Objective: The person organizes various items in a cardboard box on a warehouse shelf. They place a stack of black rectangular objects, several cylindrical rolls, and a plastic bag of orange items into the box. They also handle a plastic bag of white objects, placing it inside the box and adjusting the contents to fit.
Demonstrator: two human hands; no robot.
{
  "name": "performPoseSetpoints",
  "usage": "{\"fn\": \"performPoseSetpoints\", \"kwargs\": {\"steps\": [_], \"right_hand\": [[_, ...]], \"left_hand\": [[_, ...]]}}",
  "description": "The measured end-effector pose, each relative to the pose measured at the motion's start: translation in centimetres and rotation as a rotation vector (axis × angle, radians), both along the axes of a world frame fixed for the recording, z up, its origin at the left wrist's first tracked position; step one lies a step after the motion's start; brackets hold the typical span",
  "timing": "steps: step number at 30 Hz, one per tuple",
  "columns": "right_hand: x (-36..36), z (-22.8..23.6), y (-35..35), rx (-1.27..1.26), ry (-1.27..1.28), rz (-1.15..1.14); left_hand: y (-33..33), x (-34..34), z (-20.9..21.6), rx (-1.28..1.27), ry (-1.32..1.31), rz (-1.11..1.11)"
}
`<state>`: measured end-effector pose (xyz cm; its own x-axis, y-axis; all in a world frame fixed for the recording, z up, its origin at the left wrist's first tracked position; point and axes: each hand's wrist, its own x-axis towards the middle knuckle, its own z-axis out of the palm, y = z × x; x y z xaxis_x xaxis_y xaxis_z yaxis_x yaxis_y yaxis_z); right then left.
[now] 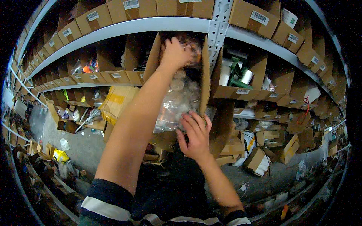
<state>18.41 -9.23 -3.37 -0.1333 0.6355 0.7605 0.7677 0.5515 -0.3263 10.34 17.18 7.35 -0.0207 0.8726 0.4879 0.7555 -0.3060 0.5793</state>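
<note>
An open cardboard bin (205, 83), pulled partway out of the shelf, holds clear plastic bags (177, 98) whose contents I cannot make out. My left hand (175, 53) reaches deep into its back part, fingers apart and bent over the bagged things there; the fingertips are partly in shadow. At the bin's near right corner lies my right hand (197, 136). Its spread fingers rest on the bags beside the right wall, and the thumb is by the front edge.
Cardboard bins line the shelves left and right; one at right holds green and white rolls (241, 74). A white upright (218, 28) stands just behind the bin. A taped carton (117, 102) sits lower left. Open boxes (259, 160) and loose plastic litter the floor.
</note>
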Motion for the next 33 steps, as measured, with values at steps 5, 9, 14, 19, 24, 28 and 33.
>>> {"fn": "performPoseSetpoints", "kwargs": {"steps": [5,9,14,19,24,28,33], "right_hand": [[0.1,-0.4,-0.4,-0.04,0.009,0.012],[0.5,-1.0,-0.6,-0.058,0.031,0.019],[0.6,-1.7,-0.3,-0.056,0.034,0.026],[0.4,-2.1,0.1,-0.052,0.021,0.028],[0.3,-2.4,0.3,-0.067,0.008,0.033],[0.0,-2.7,0.3,-0.049,-0.01,0.008],[-0.4,-2.6,0.3,-0.049,-0.02,-0.01]], "left_hand": [[4.5,-0.5,-0.8,-0.109,0.057,-0.29],[4.5,-0.2,0.8,-0.25,-0.034,-0.096],[4.8,0.0,2.5,-0.021,0.207,0.049],[3.7,-0.6,2.7,0.202,0.765,-0.015],[2.5,0.7,4.3,0.147,0.979,-0.089],[3.6,1.6,6.1,0.225,0.807,0.019],[4.8,1.2,6.8,0.191,0.747,0.061]]}}
